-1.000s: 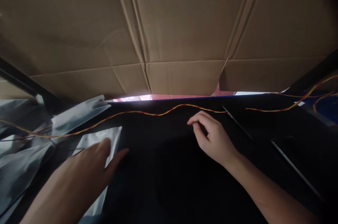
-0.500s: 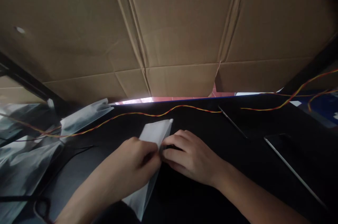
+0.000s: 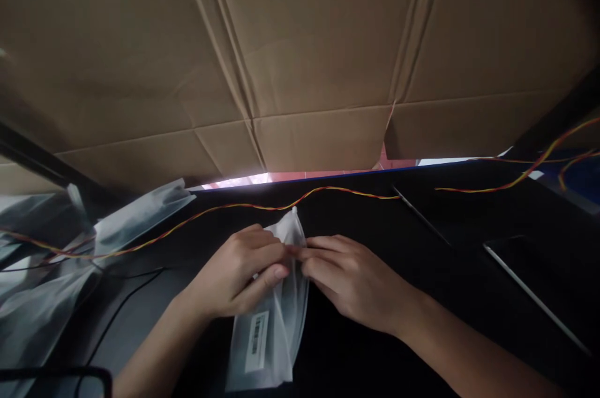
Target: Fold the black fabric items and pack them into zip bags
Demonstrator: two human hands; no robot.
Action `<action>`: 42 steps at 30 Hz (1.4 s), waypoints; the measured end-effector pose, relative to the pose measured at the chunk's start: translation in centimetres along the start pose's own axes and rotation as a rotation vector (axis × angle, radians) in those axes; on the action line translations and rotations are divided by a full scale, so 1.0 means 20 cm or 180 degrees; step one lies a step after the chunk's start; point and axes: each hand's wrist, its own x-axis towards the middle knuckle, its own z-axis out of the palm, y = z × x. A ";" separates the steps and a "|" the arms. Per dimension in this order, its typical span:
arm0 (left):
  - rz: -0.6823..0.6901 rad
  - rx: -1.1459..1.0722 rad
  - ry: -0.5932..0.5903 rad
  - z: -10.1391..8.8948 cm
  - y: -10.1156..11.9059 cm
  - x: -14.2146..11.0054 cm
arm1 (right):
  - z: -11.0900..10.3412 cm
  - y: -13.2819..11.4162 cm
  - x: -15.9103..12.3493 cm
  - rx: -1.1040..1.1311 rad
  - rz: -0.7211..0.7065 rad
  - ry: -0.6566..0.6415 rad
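Bag (image 3: 284,323), lower centre of the frame, risked creasing or tearing if its thin film were pulled unevenly. The left hand (image 3: 244,270) gripped it; the right hand (image 3: 354,273) touched its right edge, overlapping fingers hiding whether it held on. The label's (image 3: 257,342) print was illegible.

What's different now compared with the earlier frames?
The left hand has brought the plastic bag rightward to the middle, where its barcode label now shows. The right hand, apart from the bag at first, has moved left and now has its fingers at the bag too. The red-and-yellow wire and the pale-edged dark slab at right stayed put.
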 end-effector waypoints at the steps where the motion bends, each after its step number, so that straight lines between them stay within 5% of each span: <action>1: 0.0061 0.0057 0.0210 -0.02 -0.02 -0.01 | 0.00 0.00 0.00 0.0007 0.0013 -0.0074; 4: 0.0212 0.0108 0.0999 -0.09 -0.06 -0.06 | -0.01 0.02 0.00 0.0020 0.0098 -0.0514; 6: 0.0259 0.0092 0.1198 -0.13 -0.08 -0.09 | -0.03 0.02 0.00 0.0102 0.0217 -0.0745; 13: 0.0290 0.0296 0.0252 -0.11 -0.03 -0.05 | -0.10 -0.04 0.02 0.0527 0.1237 -0.0112; 19: 0.0298 0.0876 -0.0140 -0.11 -0.02 -0.04 | -0.11 -0.07 0.01 0.0443 0.1926 -0.1178; 27: 0.0200 0.1069 -0.0422 -0.09 -0.03 -0.03 | -0.21 -0.07 0.01 0.1167 0.2658 -0.1514; 30: 0.0208 0.1100 -0.0472 -0.06 -0.04 -0.02 | -0.26 -0.02 0.02 0.1664 0.2530 -0.1235; 36: 0.0383 0.0893 0.0067 0.03 0.00 0.01 | -0.18 0.03 0.03 0.2762 0.2494 0.0338; 42: 0.0242 0.0626 0.0712 0.10 0.01 0.00 | -0.01 -0.03 0.02 0.1649 0.2699 0.0180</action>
